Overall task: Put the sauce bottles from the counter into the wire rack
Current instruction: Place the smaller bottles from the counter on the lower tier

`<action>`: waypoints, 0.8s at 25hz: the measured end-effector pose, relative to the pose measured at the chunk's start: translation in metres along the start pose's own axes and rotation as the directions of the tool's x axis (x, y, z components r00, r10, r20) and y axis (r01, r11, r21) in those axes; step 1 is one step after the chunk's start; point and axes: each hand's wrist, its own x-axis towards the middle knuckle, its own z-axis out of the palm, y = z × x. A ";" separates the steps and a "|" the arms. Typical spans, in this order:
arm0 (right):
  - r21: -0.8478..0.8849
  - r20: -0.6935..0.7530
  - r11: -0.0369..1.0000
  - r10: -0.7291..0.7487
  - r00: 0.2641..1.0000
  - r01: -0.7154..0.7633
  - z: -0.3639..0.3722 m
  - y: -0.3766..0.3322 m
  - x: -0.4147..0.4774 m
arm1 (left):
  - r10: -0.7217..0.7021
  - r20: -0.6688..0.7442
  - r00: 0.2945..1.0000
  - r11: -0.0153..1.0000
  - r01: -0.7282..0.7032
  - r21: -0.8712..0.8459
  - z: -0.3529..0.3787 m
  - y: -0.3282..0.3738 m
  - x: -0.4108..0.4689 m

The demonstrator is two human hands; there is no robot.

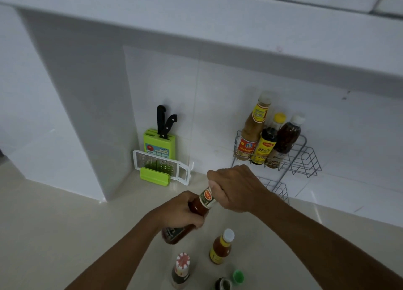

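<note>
Both hands hold one red sauce bottle (199, 205), tilted above the counter. My left hand (181, 211) wraps its body and my right hand (235, 188) closes over its neck and cap. The wire rack (304, 156) stands at the back right against the tiled wall, a little beyond my right hand. Its upper tier carries three bottles: a tall tan one (251, 130), a yellow-capped dark one (267, 145) and a white-capped dark one (285, 139). On the counter near me stand an orange-sauce bottle with a white cap (221, 247), a red-and-white-capped bottle (181, 270) and a green-capped bottle (229, 282).
A green knife holder (159, 143) with two black-handled knives leans at the back wall, with a white grater (162, 165) in front of it. A white wall column (72, 106) juts out on the left. An overhanging white ledge (261, 49) runs above the rack.
</note>
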 end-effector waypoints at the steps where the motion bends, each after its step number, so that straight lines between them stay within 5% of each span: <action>1: -0.004 -0.020 0.996 0.084 0.996 -0.084 0.003 0.002 -0.001 | -0.036 -0.073 0.997 0.999 0.039 0.038 0.003 0.005 0.002; 4: 0.009 -0.030 0.941 0.339 0.940 -0.338 0.013 0.008 -0.009 | -0.054 -0.344 0.938 0.938 0.166 0.305 0.014 0.022 0.008; 7: 0.113 -0.004 0.899 0.425 0.905 -0.422 0.016 0.018 -0.018 | 0.004 -0.481 0.877 0.855 0.247 0.456 0.031 0.032 0.015; 10: 0.202 0.011 0.929 0.315 0.949 -0.311 0.002 0.021 -0.023 | -0.069 -0.218 0.973 0.964 0.122 0.237 0.017 0.033 0.020; 13: 0.158 -0.003 0.946 0.289 0.957 -0.284 -0.010 0.013 -0.019 | -0.059 0.045 0.997 0.998 0.058 0.021 0.008 0.034 0.021; 16: 0.133 -0.023 0.880 0.463 0.886 -0.457 -0.006 0.006 -0.017 | -0.027 -0.167 0.986 0.986 0.054 0.159 0.017 0.036 0.027; 20: 0.149 -0.015 0.803 0.585 0.811 -0.576 0.003 0.006 -0.026 | 0.146 -0.520 0.842 0.834 0.179 0.523 0.039 0.037 0.028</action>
